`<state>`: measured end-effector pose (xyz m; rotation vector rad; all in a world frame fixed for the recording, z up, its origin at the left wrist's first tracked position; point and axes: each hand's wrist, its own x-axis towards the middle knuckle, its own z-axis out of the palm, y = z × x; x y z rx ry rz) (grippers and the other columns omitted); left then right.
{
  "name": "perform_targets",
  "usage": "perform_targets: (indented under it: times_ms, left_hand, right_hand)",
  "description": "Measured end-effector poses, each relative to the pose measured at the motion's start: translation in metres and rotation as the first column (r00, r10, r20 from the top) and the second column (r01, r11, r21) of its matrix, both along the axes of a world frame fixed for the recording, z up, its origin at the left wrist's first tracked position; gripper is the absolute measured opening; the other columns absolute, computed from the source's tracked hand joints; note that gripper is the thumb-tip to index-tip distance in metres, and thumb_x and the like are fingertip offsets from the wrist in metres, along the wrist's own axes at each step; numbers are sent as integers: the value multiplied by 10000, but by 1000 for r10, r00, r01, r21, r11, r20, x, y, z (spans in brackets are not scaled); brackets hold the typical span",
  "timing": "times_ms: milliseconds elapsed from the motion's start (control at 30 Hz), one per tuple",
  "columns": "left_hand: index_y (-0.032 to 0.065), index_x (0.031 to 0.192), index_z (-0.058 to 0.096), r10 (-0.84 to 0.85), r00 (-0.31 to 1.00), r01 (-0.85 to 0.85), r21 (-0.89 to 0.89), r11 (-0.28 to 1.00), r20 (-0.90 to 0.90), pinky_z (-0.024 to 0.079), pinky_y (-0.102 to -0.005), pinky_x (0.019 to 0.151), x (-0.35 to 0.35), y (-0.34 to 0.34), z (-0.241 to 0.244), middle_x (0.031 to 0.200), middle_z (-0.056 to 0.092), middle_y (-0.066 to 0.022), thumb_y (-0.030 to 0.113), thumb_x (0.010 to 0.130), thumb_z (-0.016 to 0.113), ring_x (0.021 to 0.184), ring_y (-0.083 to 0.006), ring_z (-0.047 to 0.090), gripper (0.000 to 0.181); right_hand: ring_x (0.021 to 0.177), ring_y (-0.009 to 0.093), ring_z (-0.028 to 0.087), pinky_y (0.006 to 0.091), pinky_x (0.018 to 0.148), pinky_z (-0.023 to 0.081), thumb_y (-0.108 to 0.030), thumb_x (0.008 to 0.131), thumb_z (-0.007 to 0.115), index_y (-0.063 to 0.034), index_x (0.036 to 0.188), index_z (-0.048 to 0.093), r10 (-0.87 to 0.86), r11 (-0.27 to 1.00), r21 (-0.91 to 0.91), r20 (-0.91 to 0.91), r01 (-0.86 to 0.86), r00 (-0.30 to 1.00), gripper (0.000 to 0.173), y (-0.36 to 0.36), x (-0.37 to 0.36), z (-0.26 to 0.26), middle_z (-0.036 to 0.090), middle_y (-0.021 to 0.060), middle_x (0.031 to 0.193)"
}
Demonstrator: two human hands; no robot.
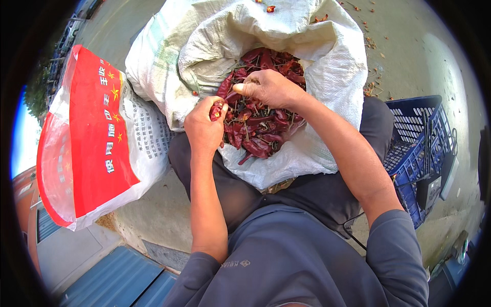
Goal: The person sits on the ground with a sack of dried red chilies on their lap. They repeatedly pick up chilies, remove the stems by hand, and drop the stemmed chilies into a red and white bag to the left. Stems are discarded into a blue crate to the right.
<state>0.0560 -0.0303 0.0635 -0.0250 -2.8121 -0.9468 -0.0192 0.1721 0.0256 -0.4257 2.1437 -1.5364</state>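
A dried red chili pepper [216, 111] is in my left hand [203, 124], gripped between thumb and fingers, its cap end facing up. Just right of it and slightly higher, my right hand [274, 90] is bent over the peppers with its thumb pointing left. Its fingertips are curled out of sight, so I cannot tell if they pinch anything. Both hands are over the mouth of a white woven sack [337, 80], whose edge is rolled down. Inside lies a heap of dark red dried chilies [257, 144], many with stems, partly hidden by my right hand.
A red and white printed bag [99, 142] stands at the left. To the right are a blue plastic crate [414, 142] and a dark device [429, 192] with a cable. Stem scraps [370, 90] litter the concrete floor. The sack rests between my knees.
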Motion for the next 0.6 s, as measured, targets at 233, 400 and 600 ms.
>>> perform_targets:
  times_ms: [233,400,600]
  left_hand:
    - [27,1052,716,113,990,-96,186,978,-82,532,-291,775,2,4,-2,894,718,-48,94,876,789,824,-112,656,202]
    - [-4,1043,678,298,945,-271,832,484,134,501,-234,685,2,0,-12,897,679,-21,29,825,829,730,-83,600,267]
    - [30,918,637,291,941,-288,855,430,170,487,-238,662,14,-6,-1,837,648,3,6,816,825,704,-78,589,214]
  right_hand:
    - [769,364,671,437,744,528,-286,907,698,-15,1012,720,109,989,132,-353,-65,929,292,-6,17,-8,687,217,829]
    - [845,398,672,468,809,524,-325,943,642,-14,965,731,12,990,142,-113,5,994,324,-6,16,-2,700,230,882]
    - [896,446,661,514,834,511,-403,997,555,-6,932,711,109,961,274,-238,-41,965,432,-16,17,-5,694,250,887]
